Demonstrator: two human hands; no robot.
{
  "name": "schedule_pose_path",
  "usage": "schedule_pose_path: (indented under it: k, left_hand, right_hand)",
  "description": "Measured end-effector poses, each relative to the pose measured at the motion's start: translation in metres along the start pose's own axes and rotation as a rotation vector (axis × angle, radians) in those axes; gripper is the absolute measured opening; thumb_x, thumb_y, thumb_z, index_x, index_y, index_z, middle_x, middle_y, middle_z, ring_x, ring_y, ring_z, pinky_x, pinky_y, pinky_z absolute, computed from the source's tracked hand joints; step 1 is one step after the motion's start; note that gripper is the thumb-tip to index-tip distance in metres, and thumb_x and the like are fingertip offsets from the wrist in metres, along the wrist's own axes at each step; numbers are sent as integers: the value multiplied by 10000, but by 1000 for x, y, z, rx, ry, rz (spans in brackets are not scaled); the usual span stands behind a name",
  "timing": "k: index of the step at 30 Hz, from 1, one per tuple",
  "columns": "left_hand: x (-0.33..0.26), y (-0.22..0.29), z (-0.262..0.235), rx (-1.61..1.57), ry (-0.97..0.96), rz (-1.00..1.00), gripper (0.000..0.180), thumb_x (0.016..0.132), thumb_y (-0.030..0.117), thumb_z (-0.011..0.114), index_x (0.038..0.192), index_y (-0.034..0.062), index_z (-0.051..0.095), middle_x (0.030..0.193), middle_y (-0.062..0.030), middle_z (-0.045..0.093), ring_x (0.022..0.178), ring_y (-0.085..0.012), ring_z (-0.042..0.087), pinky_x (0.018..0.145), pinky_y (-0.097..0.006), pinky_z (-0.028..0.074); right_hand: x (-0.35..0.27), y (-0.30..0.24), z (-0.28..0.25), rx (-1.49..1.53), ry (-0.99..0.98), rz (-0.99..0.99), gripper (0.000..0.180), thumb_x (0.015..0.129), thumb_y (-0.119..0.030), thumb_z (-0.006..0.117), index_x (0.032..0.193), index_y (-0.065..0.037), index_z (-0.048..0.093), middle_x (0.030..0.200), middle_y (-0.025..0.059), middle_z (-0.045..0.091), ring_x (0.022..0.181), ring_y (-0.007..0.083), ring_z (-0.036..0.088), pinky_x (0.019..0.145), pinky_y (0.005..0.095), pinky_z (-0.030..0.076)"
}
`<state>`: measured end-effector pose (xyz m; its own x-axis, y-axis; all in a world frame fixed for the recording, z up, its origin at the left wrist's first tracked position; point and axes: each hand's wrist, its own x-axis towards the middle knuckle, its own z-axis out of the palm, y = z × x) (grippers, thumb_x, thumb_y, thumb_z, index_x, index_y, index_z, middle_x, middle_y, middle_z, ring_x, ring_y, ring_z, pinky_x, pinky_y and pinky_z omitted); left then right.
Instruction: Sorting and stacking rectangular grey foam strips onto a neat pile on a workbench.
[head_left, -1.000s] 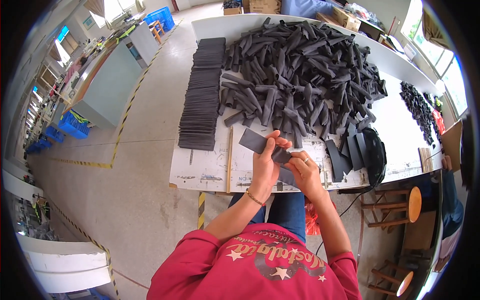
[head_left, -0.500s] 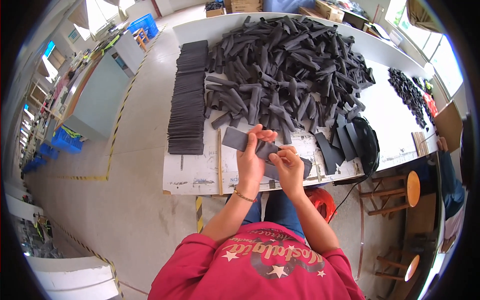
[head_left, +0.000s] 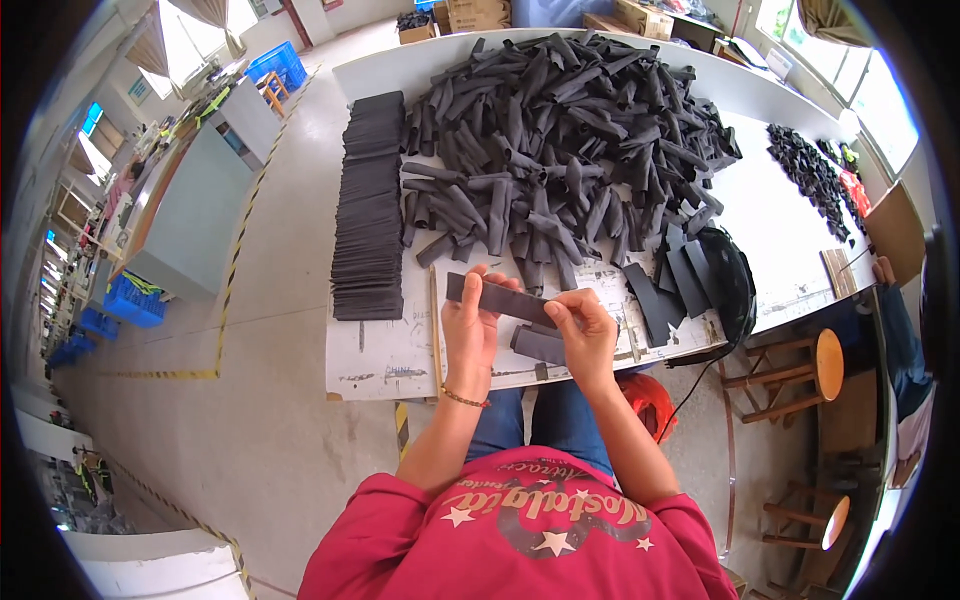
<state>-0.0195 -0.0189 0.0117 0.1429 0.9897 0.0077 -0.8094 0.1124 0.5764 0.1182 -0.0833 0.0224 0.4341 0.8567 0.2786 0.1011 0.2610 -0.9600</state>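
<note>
A dark grey fabric strip is stretched out straight between my two hands, above the near edge of the table. My left hand pinches its left end, thumb on top. At the other end, my right hand grips it between thumb and fingers. Under the strip, another dark piece lies on the table close to my right hand. Beyond my hands rises a big heap of rolled dark fabric pieces. To its left runs a long, neat stack of flat strips.
Flat dark pieces lie by a black bundle at the right. A wooden strip rests left of my hands. A small dark pile sits far right. Wooden stools and a red bag are below the table's edge.
The strip was folded or bunched between my hands and is now pulled out straight. My left hand has moved slightly left and down, away from my right hand.
</note>
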Motion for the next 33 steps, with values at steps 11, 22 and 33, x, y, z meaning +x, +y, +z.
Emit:
schedule_pose_path:
  k: [11, 22, 33]
  left_hand:
    - [-3, 12, -5, 91, -13, 29, 163, 906, 136, 667, 992, -1, 648, 910, -170, 694, 879, -321, 685, 850, -427, 546]
    - [-1, 13, -3, 46, -26, 24, 224, 948, 196, 614, 1014, -17, 626, 956, -183, 692, 906, -334, 684, 844, -424, 546]
    - [54, -37, -43, 548, 302, 85, 223, 929, 193, 642, 993, -19, 623, 798, -65, 648, 605, -110, 594, 540, -239, 472]
  right_hand:
    - [1, 8, -18, 31, -40, -18, 51, 825, 20, 696, 832, 31, 647, 833, 59, 635, 728, 136, 560, 683, 246, 442]
    - [0, -1, -26, -31, -41, -48, 76, 865, -53, 694, 849, 11, 657, 782, 20, 620, 711, 97, 543, 656, 235, 437]
    - [2, 59, -106, -211, 119, 301, 153, 883, -125, 684, 845, 23, 689, 656, -21, 588, 582, 43, 474, 530, 220, 381]
